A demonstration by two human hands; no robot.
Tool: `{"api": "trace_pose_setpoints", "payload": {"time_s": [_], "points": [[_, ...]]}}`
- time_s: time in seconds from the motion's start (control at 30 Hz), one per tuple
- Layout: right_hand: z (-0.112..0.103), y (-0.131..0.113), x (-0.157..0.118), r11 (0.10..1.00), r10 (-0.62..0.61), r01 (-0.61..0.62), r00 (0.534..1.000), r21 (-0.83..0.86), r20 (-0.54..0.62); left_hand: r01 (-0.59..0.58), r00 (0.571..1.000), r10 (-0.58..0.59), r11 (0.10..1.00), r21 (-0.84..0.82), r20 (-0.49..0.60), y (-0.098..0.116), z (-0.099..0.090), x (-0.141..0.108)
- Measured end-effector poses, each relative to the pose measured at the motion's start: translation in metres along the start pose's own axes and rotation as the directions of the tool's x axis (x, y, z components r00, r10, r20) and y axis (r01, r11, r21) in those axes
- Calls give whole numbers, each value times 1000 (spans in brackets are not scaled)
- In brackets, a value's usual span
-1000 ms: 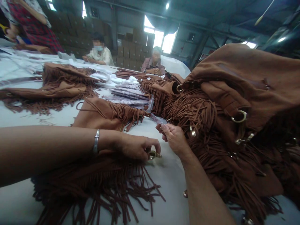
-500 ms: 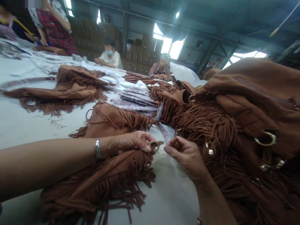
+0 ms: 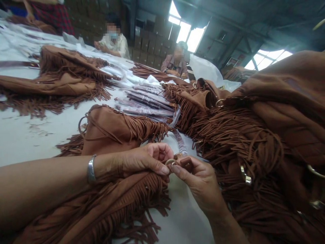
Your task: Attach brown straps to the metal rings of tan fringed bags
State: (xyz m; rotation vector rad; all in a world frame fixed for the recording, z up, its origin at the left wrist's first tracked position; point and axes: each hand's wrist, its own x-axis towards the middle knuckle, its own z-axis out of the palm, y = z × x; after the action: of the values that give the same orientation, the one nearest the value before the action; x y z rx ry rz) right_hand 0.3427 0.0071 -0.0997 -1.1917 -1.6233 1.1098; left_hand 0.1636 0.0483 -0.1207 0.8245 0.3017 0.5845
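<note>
My left hand [image 3: 146, 161], with a silver bracelet at the wrist, pinches a gold metal ring [image 3: 170, 162] between thumb and fingers. A brown fringed bag [image 3: 119, 200] lies beneath that hand and forearm. Close against the ring, my right hand [image 3: 204, 178] is closed on the brown leather end of a strap [image 3: 187, 164]. Fingers partly cover the spot where ring and strap end meet, so I cannot tell whether they are joined. Behind my hands a plastic-wrapped strap length [image 3: 179, 140] runs over the table.
Another fringed bag [image 3: 109, 132] lies just beyond my left hand. A pile of brown fringed bags [image 3: 236, 135] rises at the right. Wrapped straps [image 3: 144, 101] are stacked mid-table. Two people [image 3: 115, 42] sit across the white table [image 3: 33, 139]; another stands at the far left.
My right hand has moved left, bringing the strap end up to the ring. The camera view has tilted and shifted slightly downward. My left hand keeps its pinch.
</note>
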Motion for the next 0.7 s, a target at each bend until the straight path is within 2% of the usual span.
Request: {"api": "trace_pose_setpoints", "payload": {"time_s": [0.07,0.13,0.23,0.37,0.43,0.5,0.57,0.63,0.7], "points": [[-3,2,-1,999,-38,38,999,32,0,7,1000,-7,1000,-3,-10,1,0,-1],[-5,3,-4,991,-133,132,990,-15,-48,13,1000,-12,1000,-13,5,2,-2,-2],[-5,1,-7,958,-264,249,959,-139,-102,51,992,-47,998,-31,113,1,-6,-2],[-7,-2,-11,918,-335,309,940,-248,-67,157,957,-150,988,-8,248,1,-8,-2],[-9,-3,-11,909,-304,284,953,-304,-19,185,956,-187,982,30,225,0,-8,-2],[-11,-4,-11,886,-280,273,959,-375,36,198,967,-208,977,82,145,-1,-8,-1],[-13,-6,-11,840,-307,320,946,-439,102,228,970,-238,963,143,59,-3,-7,0],[-15,-9,-12,807,-346,385,923,-449,169,272,960,-280,945,179,18,-4,-6,1],[-15,-10,-14,837,-327,383,923,-390,205,300,951,-307,938,173,19,-4,-3,1]]}}
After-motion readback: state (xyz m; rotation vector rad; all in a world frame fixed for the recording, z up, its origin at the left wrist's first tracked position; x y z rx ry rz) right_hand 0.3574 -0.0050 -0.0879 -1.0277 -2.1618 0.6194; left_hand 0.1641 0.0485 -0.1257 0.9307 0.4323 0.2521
